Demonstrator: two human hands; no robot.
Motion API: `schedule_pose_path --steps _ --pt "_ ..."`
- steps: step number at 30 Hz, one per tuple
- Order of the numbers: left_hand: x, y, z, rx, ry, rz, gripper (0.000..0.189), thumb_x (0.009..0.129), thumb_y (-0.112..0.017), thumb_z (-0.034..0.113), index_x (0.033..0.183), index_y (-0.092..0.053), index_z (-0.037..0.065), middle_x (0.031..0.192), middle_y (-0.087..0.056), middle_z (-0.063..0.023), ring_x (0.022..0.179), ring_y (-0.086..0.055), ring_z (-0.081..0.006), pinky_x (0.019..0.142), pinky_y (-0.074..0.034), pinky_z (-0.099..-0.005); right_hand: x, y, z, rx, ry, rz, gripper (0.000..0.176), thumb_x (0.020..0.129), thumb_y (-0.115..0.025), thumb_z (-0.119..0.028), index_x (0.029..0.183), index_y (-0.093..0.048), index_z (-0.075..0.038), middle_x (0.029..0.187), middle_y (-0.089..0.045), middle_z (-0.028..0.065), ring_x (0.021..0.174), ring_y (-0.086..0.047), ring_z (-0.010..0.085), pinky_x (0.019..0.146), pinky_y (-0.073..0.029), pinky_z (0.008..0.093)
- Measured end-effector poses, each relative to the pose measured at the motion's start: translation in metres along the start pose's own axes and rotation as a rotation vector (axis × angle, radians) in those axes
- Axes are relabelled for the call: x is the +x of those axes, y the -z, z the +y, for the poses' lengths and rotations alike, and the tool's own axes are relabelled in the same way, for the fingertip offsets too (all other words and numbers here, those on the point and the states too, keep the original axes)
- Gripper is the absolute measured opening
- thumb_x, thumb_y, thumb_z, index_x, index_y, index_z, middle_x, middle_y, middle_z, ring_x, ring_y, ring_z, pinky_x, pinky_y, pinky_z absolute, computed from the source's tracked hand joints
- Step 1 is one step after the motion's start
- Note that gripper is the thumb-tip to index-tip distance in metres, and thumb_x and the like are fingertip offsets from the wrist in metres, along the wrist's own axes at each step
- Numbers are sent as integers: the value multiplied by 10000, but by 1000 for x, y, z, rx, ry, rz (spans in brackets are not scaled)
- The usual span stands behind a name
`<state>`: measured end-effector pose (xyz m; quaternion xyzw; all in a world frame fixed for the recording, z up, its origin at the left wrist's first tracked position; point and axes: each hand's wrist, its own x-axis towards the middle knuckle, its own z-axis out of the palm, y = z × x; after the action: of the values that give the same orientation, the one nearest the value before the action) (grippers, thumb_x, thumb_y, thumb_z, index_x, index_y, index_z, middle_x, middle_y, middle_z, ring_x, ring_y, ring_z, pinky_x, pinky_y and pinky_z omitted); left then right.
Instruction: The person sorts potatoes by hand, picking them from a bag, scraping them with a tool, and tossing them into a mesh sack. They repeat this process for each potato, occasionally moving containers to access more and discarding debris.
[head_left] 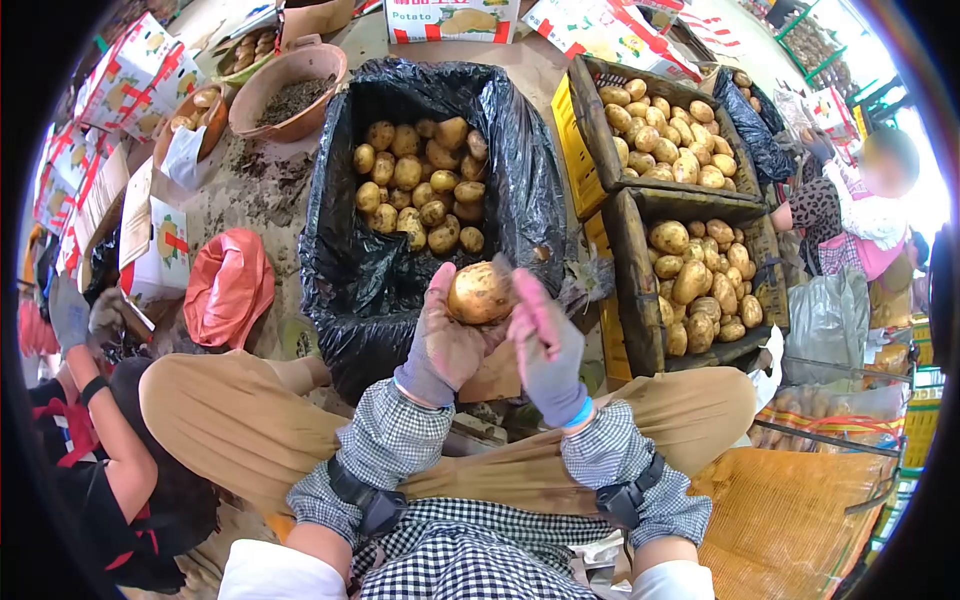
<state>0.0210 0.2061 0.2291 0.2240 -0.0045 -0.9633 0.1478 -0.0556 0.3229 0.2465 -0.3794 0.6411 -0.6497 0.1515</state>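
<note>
A potato with soil marks on its skin rests in my left hand, whose gloved fingers are closed around its lower left side. My right hand, in the same grey glove with pink fingertips, is right at the potato's other side. Its fingers are stretched out and partly smeared by motion. Just beyond both hands is a crate lined with a black plastic bag, with a pile of potatoes inside.
To the right stand two yellow crates with dark padded rims, filled with potatoes. A red bag, a tub of soil and potato cartons lie around. Other people sit at left and right.
</note>
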Motion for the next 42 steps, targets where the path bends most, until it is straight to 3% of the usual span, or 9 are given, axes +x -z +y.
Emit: schedule_pose_path --steps 2,7,16,20,24,27,29,32,42 --pt "-5 -6 -3 52 3 -25 570 941 -433 513 1322 -460 90 1328 -515 -108 1229 -487 -308 1048 -363 -511 8 8 -2 351 -229 85 455 881 -476 80 1330 -492 13 1109 -621 58 726 -493 63 696 -465 203" --pt "-11 -7 -7 182 -67 -115 565 945 -397 543 1322 -465 129 1322 -523 -75 1225 -494 -287 1052 -355 -493 8 10 -7 356 -245 51 431 910 -461 67 1341 -459 51 1062 -566 29 759 -446 59 690 -435 193" --pt "-9 -4 -3 9 56 -149 516 961 -385 507 1299 -492 132 1316 -524 -92 1218 -494 -284 1057 -356 -490 2 4 -1 162 -70 30 450 894 -469 102 1341 -463 46 897 -519 -12 742 -429 45 688 -421 172" --pt "-5 7 -4 -17 -1 -25 512 969 -370 495 1304 -481 124 1315 -518 -102 1224 -484 -301 1065 -340 -509 -3 0 7 136 -138 -48 427 893 -470 102 1314 -499 35 1074 -588 24 754 -474 49 675 -434 167" --pt "-7 11 -3 59 -51 -38 518 975 -352 490 1312 -467 114 1313 -510 -110 1232 -470 -302 1066 -328 -527 -5 -1 11 -56 -49 -120 435 911 -481 60 1344 -472 21 889 -540 -24 711 -432 34 631 -406 169" --pt "-5 11 -4 -31 -39 5 543 979 -338 485 1326 -449 82 1320 -495 -135 1229 -465 -328 1060 -336 -529 -5 1 12 0 -103 -108 395 902 -495 38 1293 -532 -6 980 -650 32 721 -557 98 623 -464 221" --pt "-2 10 -4 -59 -21 -12 557 979 -344 482 1331 -438 62 1318 -491 -154 1227 -461 -345 1058 -340 -529 -4 4 9 -483 160 -276 348 879 -527 -5 1218 -594 -49 1029 -677 121 743 -651 234 626 -510 295" --pt "-5 4 -4 -80 -14 4 576 980 -357 471 1341 -419 26 1311 -487 -189 1219 -459 -376 1053 -349 -528 -7 -1 3 -548 107 -236 320 860 -554 -49 1171 -624 -80 945 -661 170 735 -649 326 623 -522 341" --pt "-5 4 -4 -48 -80 12 554 991 -366 436 1339 -418 7 1297 -495 -208 1183 -484 -403 1036 -370 -536 -7 0 4 -558 108 -238 468 757 -537 -8 1207 -608 -112 928 -644 140 735 -634 311 648 -515 330"
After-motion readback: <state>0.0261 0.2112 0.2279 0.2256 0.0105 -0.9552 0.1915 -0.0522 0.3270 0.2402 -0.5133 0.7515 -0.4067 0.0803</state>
